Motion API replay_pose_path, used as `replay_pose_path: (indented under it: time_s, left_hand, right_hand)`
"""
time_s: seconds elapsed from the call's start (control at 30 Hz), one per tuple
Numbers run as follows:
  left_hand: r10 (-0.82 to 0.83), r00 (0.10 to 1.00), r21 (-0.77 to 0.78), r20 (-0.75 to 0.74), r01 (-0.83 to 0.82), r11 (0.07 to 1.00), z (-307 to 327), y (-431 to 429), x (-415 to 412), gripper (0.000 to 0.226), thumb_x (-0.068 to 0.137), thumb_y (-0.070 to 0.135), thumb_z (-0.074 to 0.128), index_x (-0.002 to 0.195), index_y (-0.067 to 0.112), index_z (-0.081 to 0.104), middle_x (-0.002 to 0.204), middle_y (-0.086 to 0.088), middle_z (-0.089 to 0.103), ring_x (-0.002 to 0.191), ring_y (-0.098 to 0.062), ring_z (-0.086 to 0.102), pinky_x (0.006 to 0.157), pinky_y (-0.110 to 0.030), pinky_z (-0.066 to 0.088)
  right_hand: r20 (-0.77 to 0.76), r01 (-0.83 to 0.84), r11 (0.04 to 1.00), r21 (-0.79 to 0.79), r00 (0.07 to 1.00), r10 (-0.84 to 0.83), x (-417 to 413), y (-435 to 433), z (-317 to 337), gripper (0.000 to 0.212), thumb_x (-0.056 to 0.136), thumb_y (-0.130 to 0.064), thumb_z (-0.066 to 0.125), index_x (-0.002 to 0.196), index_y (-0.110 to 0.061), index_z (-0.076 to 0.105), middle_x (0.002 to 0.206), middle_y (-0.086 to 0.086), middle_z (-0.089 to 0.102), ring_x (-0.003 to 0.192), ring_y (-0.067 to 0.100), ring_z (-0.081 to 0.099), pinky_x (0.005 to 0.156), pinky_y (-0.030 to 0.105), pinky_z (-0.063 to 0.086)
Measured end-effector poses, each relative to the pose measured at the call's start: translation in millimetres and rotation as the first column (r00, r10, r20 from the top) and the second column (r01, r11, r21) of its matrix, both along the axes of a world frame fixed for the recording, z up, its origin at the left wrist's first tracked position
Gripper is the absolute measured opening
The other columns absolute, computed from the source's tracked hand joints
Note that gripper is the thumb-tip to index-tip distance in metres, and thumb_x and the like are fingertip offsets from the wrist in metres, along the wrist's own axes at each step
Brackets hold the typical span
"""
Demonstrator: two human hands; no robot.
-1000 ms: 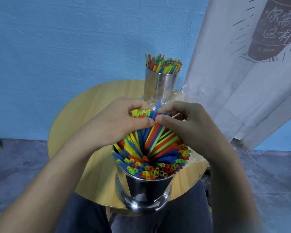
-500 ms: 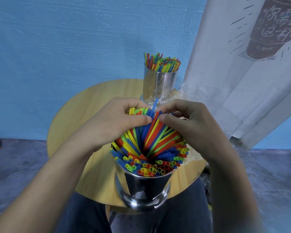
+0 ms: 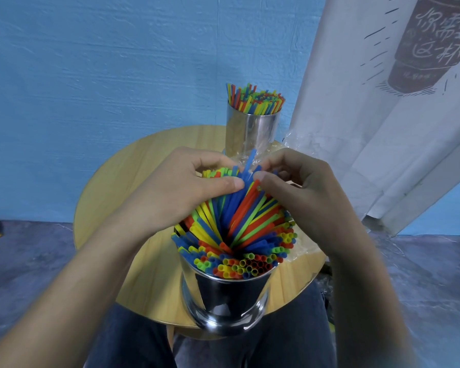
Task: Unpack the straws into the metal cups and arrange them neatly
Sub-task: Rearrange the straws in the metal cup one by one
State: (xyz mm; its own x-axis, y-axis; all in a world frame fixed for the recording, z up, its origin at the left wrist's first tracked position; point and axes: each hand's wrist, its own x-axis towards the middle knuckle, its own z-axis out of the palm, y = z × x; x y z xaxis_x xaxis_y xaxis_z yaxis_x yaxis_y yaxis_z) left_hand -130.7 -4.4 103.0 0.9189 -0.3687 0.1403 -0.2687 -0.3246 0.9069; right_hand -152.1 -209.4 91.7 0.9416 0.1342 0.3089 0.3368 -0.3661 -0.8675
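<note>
Two metal cups w/ straws (image 3: 255, 102): far cup (image 3: 250, 131) full; near cup's (image 3: 223, 293) bunch (image 3: 239, 224) gripped by L hand (image 3: 175, 192), R hand (image 3: 303, 192).

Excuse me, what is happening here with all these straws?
A person sitting at a round wooden table pinches one end of a bundle of coloured straws with the left hand and the right hand. The other ends fan out at the rim of the near metal cup, and one blue straw sticks up between the hands. The far metal cup holds upright straws. A clear plastic wrapper lies on the table by it.
</note>
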Motion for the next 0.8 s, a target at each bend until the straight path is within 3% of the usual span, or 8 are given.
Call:
replay_pose_path:
  time_s: [0.07, 0.17, 0.3, 0.4, 0.47, 0.6, 0.7, 0.8]
  left_hand:
    - [0.023, 0.998, 0.000, 0.064, -0.023, 1.000, -0.4, -1.1, 2.1, 0.010, 0.087, 0.020, 0.078, 0.095, 0.024, 0.074, 0.077, 0.018, 0.071, 0.073, 0.006, 0.067, 0.066, -0.008, 0.047]
    - [0.063, 0.989, 0.040, 0.137, -0.069, 0.997, -1.8, -0.2, 4.8, 0.017, 0.084, 0.026, 0.082, 0.090, 0.023, 0.067, 0.073, 0.010, 0.060, 0.073, -0.001, 0.059, 0.071, -0.021, 0.046]
    - [0.092, 0.978, 0.066, 0.188, -0.106, 0.992, -1.2, 2.7, 5.0, 0.019, 0.081, 0.040, 0.082, 0.085, 0.028, 0.067, 0.089, 0.003, 0.068, 0.083, -0.013, 0.064, 0.078, -0.032, 0.050]
    - [0.125, 0.960, 0.103, 0.251, -0.154, 0.983, 2.7, 2.9, 1.6, 0.014, 0.081, 0.046, 0.077, 0.085, 0.035, 0.069, 0.097, 0.016, 0.070, 0.097, -0.001, 0.061, 0.087, -0.021, 0.047]
    - [0.113, 0.955, 0.114, 0.273, -0.148, 0.982, 6.6, 0.9, -2.0, 0.011, 0.085, 0.039, 0.080, 0.084, 0.039, 0.069, 0.098, 0.022, 0.070, 0.099, 0.006, 0.058, 0.083, -0.008, 0.041]
    - [0.063, 0.949, 0.112, 0.309, -0.102, 0.989, 8.1, -1.8, -5.6, 0.008, 0.088, 0.037, 0.078, 0.088, 0.041, 0.071, 0.091, 0.022, 0.071, 0.097, 0.000, 0.064, 0.090, -0.022, 0.043]
    - [0.074, 0.951, 0.097, 0.301, -0.108, 0.989, 7.1, -1.8, -6.0, 0.007, 0.088, 0.034, 0.078, 0.090, 0.038, 0.074, 0.090, 0.022, 0.072, 0.096, 0.002, 0.065, 0.087, -0.017, 0.043]
    - [0.070, 0.945, 0.105, 0.318, -0.108, 0.989, 6.2, -3.5, -6.5, 0.006, 0.087, 0.033, 0.078, 0.090, 0.037, 0.074, 0.089, 0.023, 0.071, 0.096, 0.003, 0.065, 0.086, -0.017, 0.044]
  right_hand:
    - [0.016, 0.011, 1.000, 0.023, 1.000, -0.012, -0.2, -0.2, 1.7, 0.015, 0.096, -0.021, 0.069, 0.085, -0.031, 0.069, 0.084, -0.013, 0.069, 0.080, 0.004, 0.063, 0.066, 0.015, 0.050]
    - [0.028, 0.011, 1.000, 0.025, 1.000, -0.011, -0.5, 0.1, 3.1, 0.014, 0.096, -0.021, 0.070, 0.085, -0.029, 0.069, 0.083, -0.013, 0.069, 0.081, 0.007, 0.064, 0.067, 0.016, 0.051]
    - [0.024, 0.006, 1.000, 0.027, 1.000, -0.006, -0.1, 0.9, 2.7, 0.012, 0.095, -0.021, 0.071, 0.086, -0.028, 0.071, 0.083, -0.009, 0.069, 0.080, 0.007, 0.065, 0.067, 0.016, 0.051]
    - [0.022, 0.003, 1.000, 0.031, 1.000, -0.003, 0.9, 1.1, 1.9, 0.007, 0.095, -0.021, 0.072, 0.089, -0.025, 0.073, 0.086, -0.006, 0.071, 0.083, 0.010, 0.067, 0.068, 0.020, 0.053]
    - [0.030, -0.009, 0.999, 0.036, 1.000, 0.008, 1.5, 2.4, 1.4, 0.005, 0.095, -0.020, 0.073, 0.090, -0.023, 0.074, 0.086, -0.005, 0.071, 0.083, 0.012, 0.068, 0.070, 0.024, 0.054]
    - [0.059, -0.018, 0.996, 0.083, 0.998, 0.013, 1.5, 5.3, 2.7, 0.007, 0.094, -0.017, 0.074, 0.089, -0.021, 0.073, 0.084, -0.003, 0.072, 0.078, 0.012, 0.068, 0.068, 0.025, 0.053]
    - [0.077, -0.025, 0.996, 0.088, 0.997, 0.018, 0.7, 4.7, 3.6, 0.006, 0.094, -0.017, 0.074, 0.089, -0.020, 0.073, 0.084, 0.003, 0.073, 0.079, 0.021, 0.069, 0.069, 0.034, 0.054]
    - [0.079, -0.030, 0.994, 0.109, 0.997, 0.021, 0.4, 4.3, 2.8, 0.008, 0.093, -0.016, 0.075, 0.088, -0.021, 0.073, 0.084, 0.004, 0.073, 0.079, 0.022, 0.069, 0.068, 0.033, 0.053]
